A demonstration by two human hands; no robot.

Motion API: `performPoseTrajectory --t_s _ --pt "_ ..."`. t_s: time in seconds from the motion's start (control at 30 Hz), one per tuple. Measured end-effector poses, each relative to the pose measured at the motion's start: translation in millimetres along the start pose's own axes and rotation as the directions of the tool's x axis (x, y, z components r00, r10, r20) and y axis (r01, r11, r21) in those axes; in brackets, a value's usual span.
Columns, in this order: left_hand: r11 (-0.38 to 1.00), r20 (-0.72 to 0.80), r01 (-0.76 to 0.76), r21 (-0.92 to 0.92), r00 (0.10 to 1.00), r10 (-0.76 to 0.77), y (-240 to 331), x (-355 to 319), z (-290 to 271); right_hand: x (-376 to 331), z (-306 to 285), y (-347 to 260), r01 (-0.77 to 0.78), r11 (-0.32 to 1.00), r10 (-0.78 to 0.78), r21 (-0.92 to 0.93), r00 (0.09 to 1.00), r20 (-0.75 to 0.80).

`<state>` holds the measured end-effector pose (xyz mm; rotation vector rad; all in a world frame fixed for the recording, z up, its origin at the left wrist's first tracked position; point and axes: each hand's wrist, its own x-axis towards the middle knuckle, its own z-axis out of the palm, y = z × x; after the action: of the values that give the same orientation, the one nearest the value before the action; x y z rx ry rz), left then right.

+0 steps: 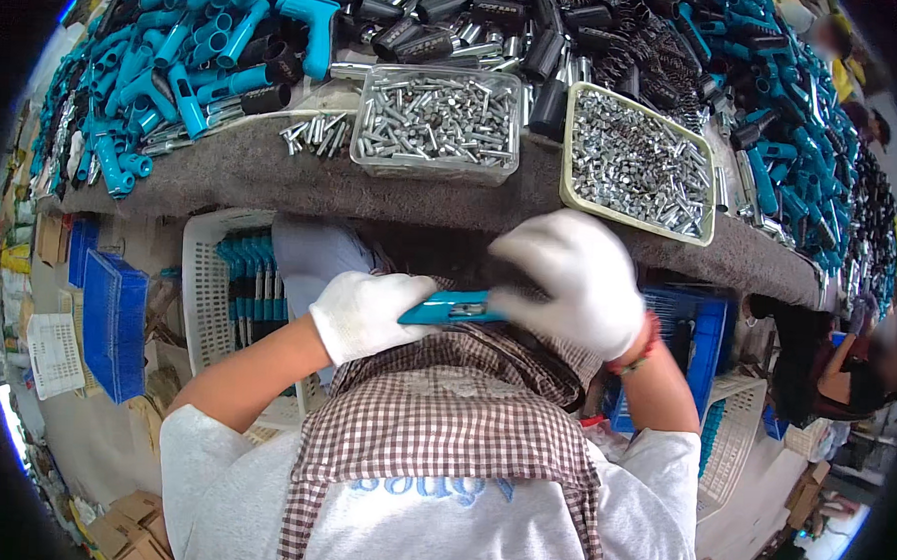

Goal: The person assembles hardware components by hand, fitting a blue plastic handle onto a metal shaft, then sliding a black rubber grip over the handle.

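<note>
My left hand (375, 312), in a white glove, is closed around the left end of a teal plastic tool handle (447, 308) held level in front of my apron. A slot with metal showing in it runs along the handle's side. My right hand (576, 284), also white-gloved, is at the handle's right end and covers it. Motion blurs its bent fingers, so their grip is unclear. Beyond my hands, on the bench edge, a clear plastic box (433, 167) holds many short metal pins. To its right, a cream tray (636, 216) holds smaller metal pieces.
Teal pistol-shaped handles (315, 19), black sleeves (544, 44) and dark springs (639, 48) are heaped along the grey-covered bench (273, 177). Below left, a white crate (202, 299) holds teal-and-black tools. Blue crates (116, 326) stand farther left. Another person (845, 372) sits at the right.
</note>
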<state>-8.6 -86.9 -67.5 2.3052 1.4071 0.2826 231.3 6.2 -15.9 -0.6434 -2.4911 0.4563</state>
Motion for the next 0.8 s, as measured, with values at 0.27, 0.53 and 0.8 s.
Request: performPoseTrajectory --t_s 0.27,0.53,0.8 --pt "0.99 -0.03 0.123 -0.066 0.992 -0.125 -9.1 -9.9 0.2 38.4 -33.0 23.8 -0.107 0.957 0.051 -0.27 0.977 -0.208" --pt "0.992 -0.076 0.121 -0.029 0.989 -0.123 -5.4 -10.1 -0.2 103.2 3.9 54.3 0.093 0.918 -0.097 -0.386 0.995 0.009" --pt "0.991 -0.093 0.13 -0.021 0.987 -0.131 -9.4 -14.6 -5.1 103.2 1.8 62.8 0.161 0.916 -0.131 -0.368 0.986 0.104"
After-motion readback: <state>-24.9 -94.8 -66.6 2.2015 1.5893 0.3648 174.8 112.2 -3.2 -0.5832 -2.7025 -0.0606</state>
